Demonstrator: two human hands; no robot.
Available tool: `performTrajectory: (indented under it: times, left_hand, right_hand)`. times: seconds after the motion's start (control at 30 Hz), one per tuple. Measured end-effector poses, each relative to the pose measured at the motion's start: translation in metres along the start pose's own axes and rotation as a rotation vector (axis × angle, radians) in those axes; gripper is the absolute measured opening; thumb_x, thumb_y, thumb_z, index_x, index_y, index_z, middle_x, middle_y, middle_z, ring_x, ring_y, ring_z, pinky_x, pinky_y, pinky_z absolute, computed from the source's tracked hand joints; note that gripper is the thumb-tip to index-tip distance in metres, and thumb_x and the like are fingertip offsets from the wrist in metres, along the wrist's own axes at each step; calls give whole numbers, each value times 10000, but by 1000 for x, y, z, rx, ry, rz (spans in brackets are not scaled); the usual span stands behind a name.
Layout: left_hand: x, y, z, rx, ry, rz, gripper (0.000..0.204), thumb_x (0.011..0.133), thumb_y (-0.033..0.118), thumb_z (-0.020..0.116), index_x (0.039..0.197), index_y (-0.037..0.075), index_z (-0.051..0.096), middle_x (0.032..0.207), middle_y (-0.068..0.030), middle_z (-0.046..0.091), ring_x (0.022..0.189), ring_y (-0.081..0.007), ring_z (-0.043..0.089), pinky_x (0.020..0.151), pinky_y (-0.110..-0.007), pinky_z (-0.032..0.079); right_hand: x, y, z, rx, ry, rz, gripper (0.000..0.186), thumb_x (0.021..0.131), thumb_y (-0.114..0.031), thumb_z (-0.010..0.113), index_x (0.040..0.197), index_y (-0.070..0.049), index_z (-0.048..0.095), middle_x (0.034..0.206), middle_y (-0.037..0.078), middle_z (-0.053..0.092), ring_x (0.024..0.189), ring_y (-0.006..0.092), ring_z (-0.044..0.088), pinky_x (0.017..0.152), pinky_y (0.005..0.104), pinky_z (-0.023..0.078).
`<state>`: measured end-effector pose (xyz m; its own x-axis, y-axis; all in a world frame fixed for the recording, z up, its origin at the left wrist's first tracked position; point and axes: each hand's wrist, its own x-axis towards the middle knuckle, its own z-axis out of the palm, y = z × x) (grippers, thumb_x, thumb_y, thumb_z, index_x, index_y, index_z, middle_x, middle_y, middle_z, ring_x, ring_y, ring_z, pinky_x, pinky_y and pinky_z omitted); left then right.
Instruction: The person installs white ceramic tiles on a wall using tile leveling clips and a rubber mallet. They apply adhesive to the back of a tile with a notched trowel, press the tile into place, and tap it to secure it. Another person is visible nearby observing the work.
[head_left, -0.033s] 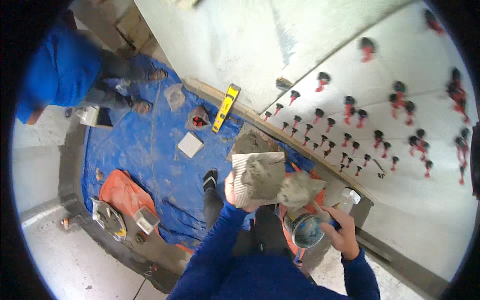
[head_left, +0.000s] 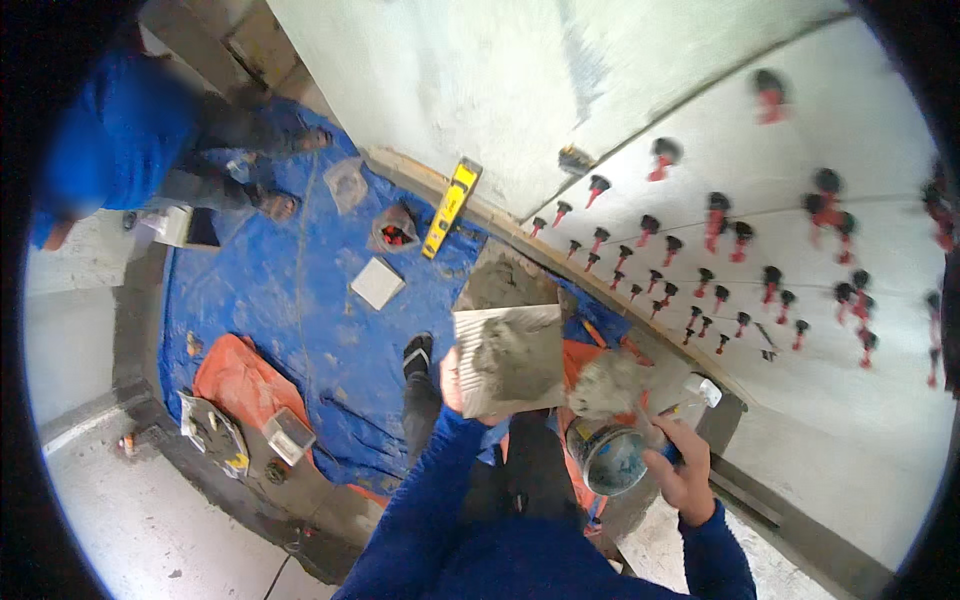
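Note:
My left hand (head_left: 452, 382) supports a square tile (head_left: 468, 372) from its left edge and underneath, so most of my fingers are hidden. Grey mortar (head_left: 522, 352) covers much of the tile's upturned face, with ridges showing along its left side. In my right hand (head_left: 684, 472) is the handle of a trowel (head_left: 652, 428), its blade hidden under a lump of mortar (head_left: 606, 384). The loaded trowel is just right of the tile, a narrow gap between them. Below the trowel stands a bucket (head_left: 614, 466) with grey residue inside.
A blue tarp (head_left: 265, 300) covers floor ahead, bearing a yellow level (head_left: 453, 207), a white tile (head_left: 377, 283) and a plastic bag (head_left: 396, 228). Red-and-black levelling clips (head_left: 716, 220) stud the right-hand tiled surface. Another person in blue (head_left: 125, 130) stands far left. Orange sheeting (head_left: 245, 375) lies left.
The trowel has drawn slightly away from the tile's right edge, opening a small gap. The tile has shifted a little to the left in view.

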<state>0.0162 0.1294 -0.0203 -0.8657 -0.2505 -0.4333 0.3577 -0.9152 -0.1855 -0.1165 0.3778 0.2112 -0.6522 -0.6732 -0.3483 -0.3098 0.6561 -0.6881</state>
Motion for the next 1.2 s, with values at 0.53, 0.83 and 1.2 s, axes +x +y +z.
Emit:
performTrajectory:
  times: [0.53, 0.83, 1.2]
  left_hand:
    - [4, 66, -238, 177, 347, 407, 900, 914, 655, 615, 1573, 68, 439, 1596, -197, 470, 1443, -422, 468, 1166, -658, 387]
    - [32, 5, -144, 36, 157, 360, 895, 921, 667, 625, 1546, 47, 468, 1528, -196, 549, 1372, -410, 549, 1146, -625, 430]
    - [-25, -25, 85, 31, -371, -49, 863, 983, 671, 508, 1576, 50, 427, 1590, -219, 473, 1427, -440, 488, 1184, -642, 374]
  right_hand:
    - [257, 482, 406, -566, -154, 288, 491, 987, -355, 648, 1375, -56, 619, 1152, 226, 727, 1042, 413, 711, 853, 531, 566]
    - [101, 297, 188, 39, 51, -1, 383, 931, -176, 733, 1259, 5, 649, 1027, 221, 696, 907, 427, 689, 776, 453, 550]
    - [14, -23, -126, -794, 115, -553, 480, 809, -185, 799, 1265, -82, 691, 899, 101, 597, 826, 305, 597, 706, 435, 470]
